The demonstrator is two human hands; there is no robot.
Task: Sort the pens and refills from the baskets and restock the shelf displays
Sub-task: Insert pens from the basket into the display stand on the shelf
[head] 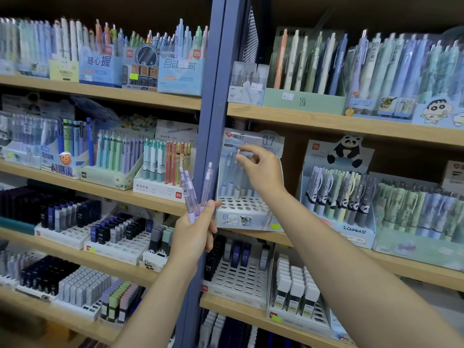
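**Lilac pens going into the 0.7 display stand**

At the centre of the frame the left hand grips a small bunch of lilac mechanical pencils by their lower ends, with the caps fanned upward in front of the blue shelf upright. Right of it, the right hand pinches the top of one pale pen between thumb and fingertips, holding it upright above the display stand marked 0.7.

These pens look light, stiff and smooth-barrelled, so a loose bunch could slide or twist in the fist. A fingertip pinch near the cap probably suits steering the tip into a hole, while a grip low on the barrels keeps the spares together.

The stand has a perforated tray of round holes. Only a few pens stand in its back rows, and the front holes are open. To the right, the panda pen display is packed nearly full. At lower centre, a white slotted tray holds a few dark lead refill cases, with many slots vacant.
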